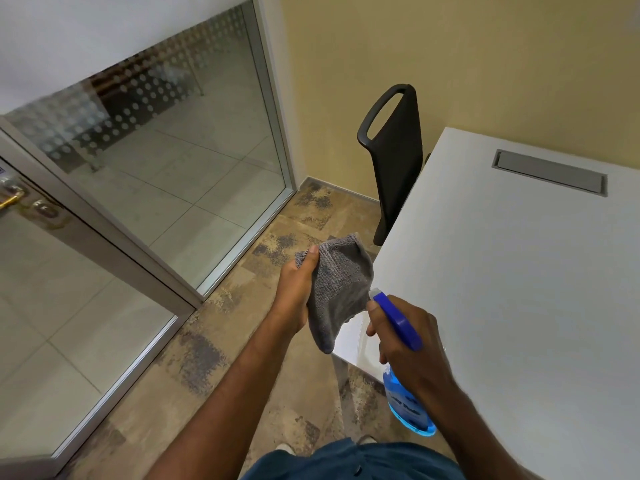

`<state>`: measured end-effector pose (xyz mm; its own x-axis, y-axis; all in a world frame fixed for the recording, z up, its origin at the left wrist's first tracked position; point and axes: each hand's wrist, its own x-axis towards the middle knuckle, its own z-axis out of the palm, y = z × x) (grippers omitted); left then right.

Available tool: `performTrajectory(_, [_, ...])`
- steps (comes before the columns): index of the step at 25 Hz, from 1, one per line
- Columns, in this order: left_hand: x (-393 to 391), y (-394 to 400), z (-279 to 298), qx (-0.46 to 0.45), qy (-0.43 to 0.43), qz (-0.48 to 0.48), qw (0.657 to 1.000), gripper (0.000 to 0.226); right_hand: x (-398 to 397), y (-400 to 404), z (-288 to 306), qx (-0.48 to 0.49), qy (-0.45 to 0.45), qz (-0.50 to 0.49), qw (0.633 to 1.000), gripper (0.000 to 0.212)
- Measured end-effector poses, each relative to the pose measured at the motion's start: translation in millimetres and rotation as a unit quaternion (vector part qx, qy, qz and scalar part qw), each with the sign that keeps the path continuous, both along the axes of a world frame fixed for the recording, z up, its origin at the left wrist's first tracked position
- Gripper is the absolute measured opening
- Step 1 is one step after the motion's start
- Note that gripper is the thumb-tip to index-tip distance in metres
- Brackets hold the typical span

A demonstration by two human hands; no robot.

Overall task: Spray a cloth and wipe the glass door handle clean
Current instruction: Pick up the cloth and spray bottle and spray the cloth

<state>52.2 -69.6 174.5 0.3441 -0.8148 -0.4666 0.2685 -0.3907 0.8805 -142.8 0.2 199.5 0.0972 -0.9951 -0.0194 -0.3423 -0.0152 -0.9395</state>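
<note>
My left hand point(296, 289) holds up a grey cloth point(341, 285), thumb on its top edge, and the cloth hangs down from the fingers. My right hand point(408, 344) grips a spray bottle point(407, 400) of blue liquid with a blue trigger head. The nozzle point(375, 293) points at the cloth and nearly touches it. The brass door handle point(10, 199) shows at the far left edge on the glass door point(69, 306), well away from both hands.
A white table point(519, 289) fills the right side, its corner beside my hands, with a grey cable hatch point(550, 173). A black chair point(394, 161) stands behind it against the yellow wall. A fixed glass panel point(173, 150) adjoins the door. Mottled carpet lies underfoot.
</note>
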Motion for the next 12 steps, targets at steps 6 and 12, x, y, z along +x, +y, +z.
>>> performTrajectory(6, [16.9, -0.3, 1.2, 0.001, 0.009, 0.019, 1.0, 0.029, 12.0, 2.4, 4.2, 0.018, -0.009, -0.025, 1.0, 0.03])
performTrajectory(12, [28.7, 0.9, 4.3, -0.001, 0.03, 0.027, 0.999, 0.031, 13.9, -1.4, 3.8, 0.007, -0.001, -0.045, 0.999, 0.042])
